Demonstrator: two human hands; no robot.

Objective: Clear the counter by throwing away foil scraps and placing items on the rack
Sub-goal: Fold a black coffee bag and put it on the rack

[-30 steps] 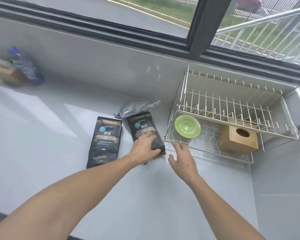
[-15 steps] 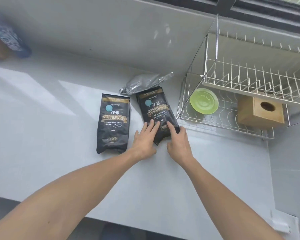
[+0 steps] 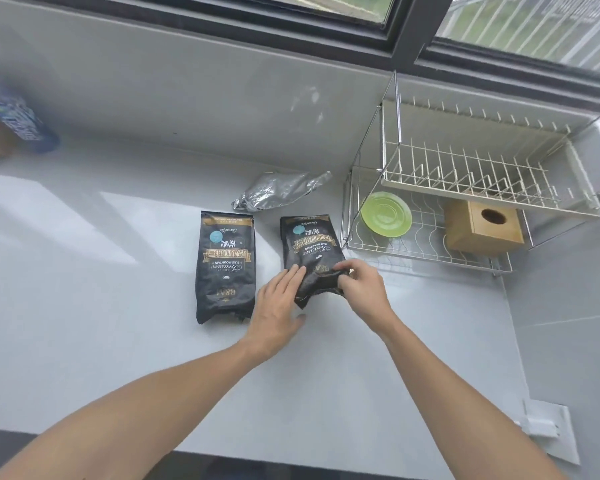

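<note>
Two black coffee bags lie on the white counter. The left bag (image 3: pixel 224 265) lies flat and untouched. My right hand (image 3: pixel 362 284) grips the near end of the right bag (image 3: pixel 310 249), whose near end is crumpled and slightly raised. My left hand (image 3: pixel 279 301) rests flat with its fingers against that bag's left edge. A crumpled silver foil scrap (image 3: pixel 279 190) lies behind the bags near the wall. The two-tier wire dish rack (image 3: pixel 465 183) stands at the right against the wall.
In the rack's lower tier sit a green saucer (image 3: pixel 386 214) and a wooden box with a round hole (image 3: pixel 484 230). A blue packet (image 3: pixel 14 116) leans at the far left. A white wall fitting (image 3: pixel 548 427) is at the counter's right end.
My right hand has closed around the right bag's near end, which now lifts and crumples. My left hand slid to the bag's left side. The view shifted back up.
</note>
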